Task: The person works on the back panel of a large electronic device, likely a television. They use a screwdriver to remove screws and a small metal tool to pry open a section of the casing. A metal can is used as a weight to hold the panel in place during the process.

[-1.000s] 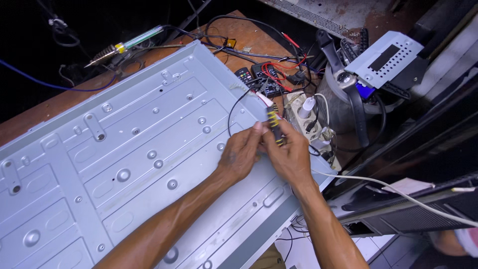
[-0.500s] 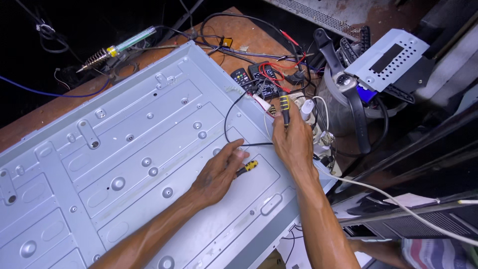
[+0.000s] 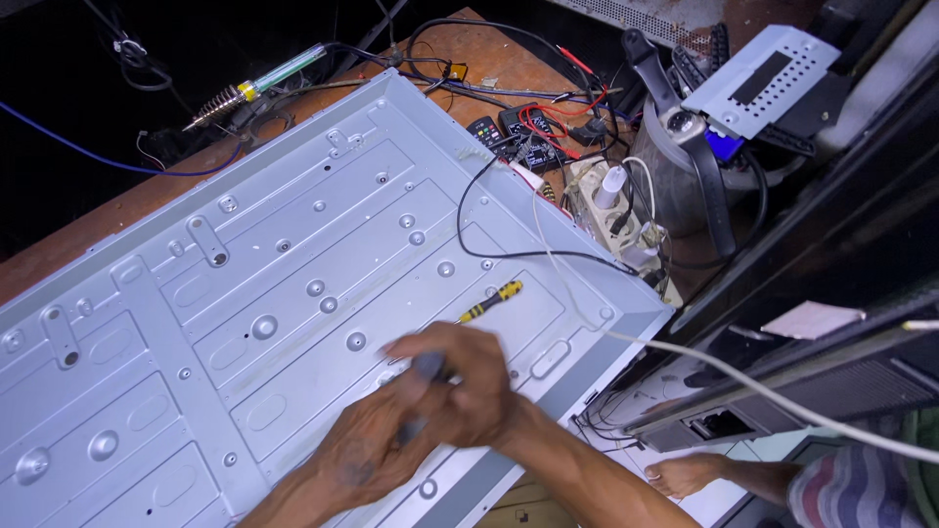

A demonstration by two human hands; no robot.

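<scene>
A large grey metal back panel (image 3: 293,293) with stamped ribs and screw holes lies across the wooden bench. My left hand (image 3: 377,445) and my right hand (image 3: 479,391) are pressed together low over the panel's near edge, both blurred. Between them shows a small dark grey object (image 3: 427,368), gripped by both hands; its kind is unclear. A small screwdriver with a yellow and black handle (image 3: 492,301) lies loose on the panel just beyond my right hand. A black wire (image 3: 469,230) loops over the panel's right part.
A soldering iron (image 3: 256,86) rests at the bench's far edge. Tangled leads, a small black tester (image 3: 533,147) and a white power strip (image 3: 611,210) crowd the right end. A white cable (image 3: 743,376) crosses right. Another person's bare foot (image 3: 685,474) stands bottom right.
My right hand came down from the wires at the panel's right edge and joined the left hand near the front edge. The yellow screwdriver left my left hand and lies on the panel.
</scene>
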